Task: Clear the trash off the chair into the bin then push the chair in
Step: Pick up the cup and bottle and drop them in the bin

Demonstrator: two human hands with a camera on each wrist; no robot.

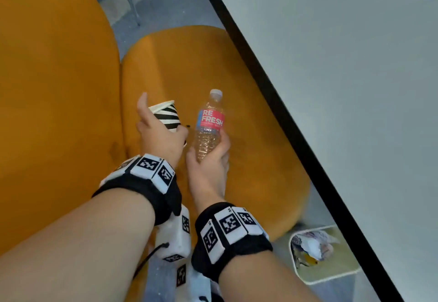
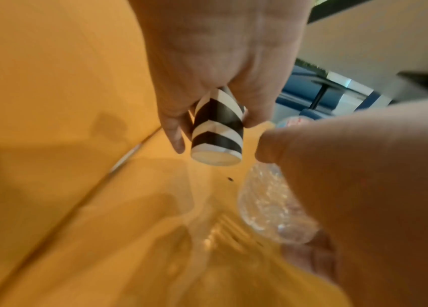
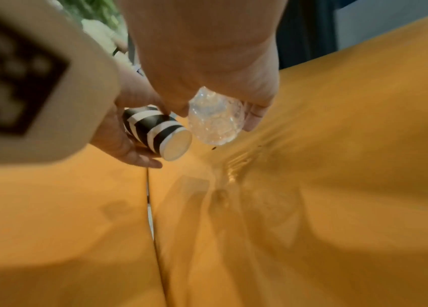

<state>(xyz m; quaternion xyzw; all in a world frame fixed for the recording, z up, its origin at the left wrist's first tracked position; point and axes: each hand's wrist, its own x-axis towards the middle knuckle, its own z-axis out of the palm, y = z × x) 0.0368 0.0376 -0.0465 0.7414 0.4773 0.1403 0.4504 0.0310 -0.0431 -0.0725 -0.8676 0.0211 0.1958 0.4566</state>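
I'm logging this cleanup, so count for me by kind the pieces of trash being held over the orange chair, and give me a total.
Paper cups: 1, the striped paper cup held in the left hand.
Plastic bottles: 1, the clear water bottle held in the right hand.
Total: 2 pieces, both off the seat of the orange chair.

White table (image 1: 343,88), black edge, at right; grey floor (image 1: 151,5) beyond (thin metal legs (image 1: 131,1) standing there)
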